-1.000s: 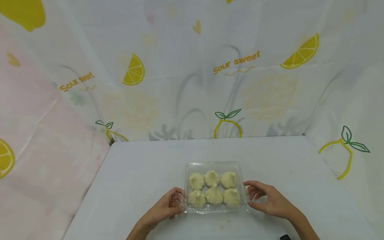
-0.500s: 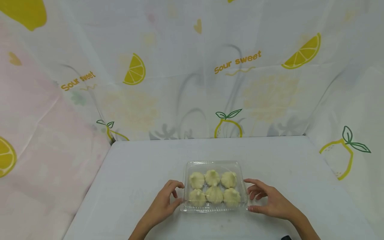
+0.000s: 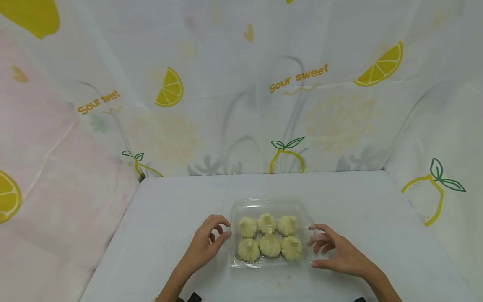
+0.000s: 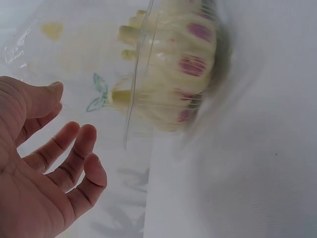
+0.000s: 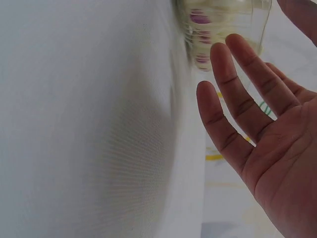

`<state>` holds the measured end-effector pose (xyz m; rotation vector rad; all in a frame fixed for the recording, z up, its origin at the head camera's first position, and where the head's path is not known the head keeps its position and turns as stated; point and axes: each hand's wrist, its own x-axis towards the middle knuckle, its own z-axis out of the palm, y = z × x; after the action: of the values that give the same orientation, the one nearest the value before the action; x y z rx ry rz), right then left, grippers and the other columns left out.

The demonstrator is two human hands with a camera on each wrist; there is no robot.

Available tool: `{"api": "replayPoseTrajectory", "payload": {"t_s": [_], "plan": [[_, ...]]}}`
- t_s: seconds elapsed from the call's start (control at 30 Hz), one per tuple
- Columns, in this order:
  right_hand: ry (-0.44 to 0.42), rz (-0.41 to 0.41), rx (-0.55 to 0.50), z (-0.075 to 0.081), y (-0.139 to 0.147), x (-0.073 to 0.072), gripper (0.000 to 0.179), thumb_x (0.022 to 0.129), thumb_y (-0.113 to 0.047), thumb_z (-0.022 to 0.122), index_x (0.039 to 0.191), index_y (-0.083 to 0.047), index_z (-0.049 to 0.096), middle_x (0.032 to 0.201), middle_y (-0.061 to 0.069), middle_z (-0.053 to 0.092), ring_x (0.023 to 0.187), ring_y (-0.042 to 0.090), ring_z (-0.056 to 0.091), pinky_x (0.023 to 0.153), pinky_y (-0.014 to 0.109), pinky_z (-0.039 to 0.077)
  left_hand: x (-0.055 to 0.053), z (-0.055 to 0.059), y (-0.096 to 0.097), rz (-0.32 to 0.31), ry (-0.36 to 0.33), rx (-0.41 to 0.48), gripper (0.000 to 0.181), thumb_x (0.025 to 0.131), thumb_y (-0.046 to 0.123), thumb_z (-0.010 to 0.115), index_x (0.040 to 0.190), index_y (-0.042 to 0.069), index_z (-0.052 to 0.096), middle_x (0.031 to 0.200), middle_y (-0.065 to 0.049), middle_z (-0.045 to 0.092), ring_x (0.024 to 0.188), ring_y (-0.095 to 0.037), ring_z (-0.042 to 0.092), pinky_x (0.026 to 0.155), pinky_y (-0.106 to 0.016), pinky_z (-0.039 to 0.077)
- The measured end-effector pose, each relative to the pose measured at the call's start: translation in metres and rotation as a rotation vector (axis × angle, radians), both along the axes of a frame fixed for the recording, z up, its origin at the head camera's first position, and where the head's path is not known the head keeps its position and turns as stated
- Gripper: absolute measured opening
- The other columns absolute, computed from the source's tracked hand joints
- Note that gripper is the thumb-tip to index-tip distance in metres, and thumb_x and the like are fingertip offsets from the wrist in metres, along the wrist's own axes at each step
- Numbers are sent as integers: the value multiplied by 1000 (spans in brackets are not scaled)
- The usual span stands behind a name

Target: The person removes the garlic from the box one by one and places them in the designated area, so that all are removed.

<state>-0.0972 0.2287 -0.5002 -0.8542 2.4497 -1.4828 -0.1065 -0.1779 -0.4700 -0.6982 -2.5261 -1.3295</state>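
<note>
The clear container [image 3: 253, 265], with six pale garlic-like bulbs [image 3: 269, 244] in it, is set on the white table [image 3: 185, 197], towards six o'clock in the head view. At its nine o'clock, the edge of the clear lid [image 3: 269, 205] appears to be pinched by the left hand [image 3: 203, 243]. At its three o'clock, well apart, the right hand [image 3: 337, 251] is held with fingers loosely extended; whether the plastic is touched cannot be told. The thin lid is probably best handled evenly at both sides, without squeezing, so the bulbs are not jostled.
</note>
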Motion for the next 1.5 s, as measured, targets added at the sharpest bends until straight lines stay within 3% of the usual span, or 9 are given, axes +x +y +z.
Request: {"api": "replayPoseTrajectory", "payload": {"t_s": [0.2, 0.53, 0.73, 0.93, 1.13, 1.4, 1.5], "plan": [[43, 11, 10, -3, -2, 0, 68, 81, -23, 83, 136, -6, 48, 107, 3, 68, 84, 15, 64, 71, 33, 54, -7, 4, 2, 19, 18, 36, 30, 89, 4, 73, 109, 22, 60, 106, 4, 58, 83, -11, 57, 55, -25, 47], [82, 4, 4, -3, -2, 1, 68, 82, -19, 82, 140, -8, 49, 106, 4, 69, 81, 15, 64, 69, 34, 54, -27, 13, 2, 8, 93, 91, 23, 93, 3, 68, 109, 18, 62, 106, 2, 60, 86, -14, 59, 57, -27, 49], [113, 5, 11, -4, -2, 0, 67, 81, -18, 83, 139, -9, 51, 107, 3, 71, 82, 15, 65, 69, 35, 55, -40, 19, 3, 47, 77, 102, 17, 94, 9, 69, 109, 16, 63, 103, 3, 63, 88, -15, 62, 61, -28, 52], [132, -4, 7, -6, -1, -1, 67, 80, -16, 84, 139, -9, 52, 105, 3, 71, 81, 15, 65, 68, 35, 55, -51, 16, 7, 102, 83, 118, 16, 92, 8, 70, 107, 13, 65, 101, 2, 66, 85, -16, 64, 61, -28, 52], [129, 0, -3, -4, -2, 0, 66, 81, -17, 82, 139, -9, 52, 106, 3, 71, 82, 15, 65, 68, 34, 55, -63, 11, 12, 121, 90, 163, 15, 91, -1, 68, 105, 5, 66, 99, -7, 67, 82, -24, 66, 57, -29, 51], [117, 3, -5, 0, -2, 0, 64, 83, -18, 81, 139, -8, 52, 106, 3, 71, 83, 15, 65, 68, 35, 55, -57, 32, 24, 128, 47, 211, 12, 92, -9, 63, 103, -7, 65, 97, -20, 66, 74, -33, 65, 56, -29, 52], [116, 3, -3, 0, -2, 1, 64, 83, -18, 81, 139, -8, 52, 106, 3, 71, 83, 14, 65, 69, 35, 55, -58, 30, 27, 153, 35, 234, 13, 92, -8, 63, 104, -7, 66, 96, -20, 66, 71, -35, 64, 54, -29, 51]]}}
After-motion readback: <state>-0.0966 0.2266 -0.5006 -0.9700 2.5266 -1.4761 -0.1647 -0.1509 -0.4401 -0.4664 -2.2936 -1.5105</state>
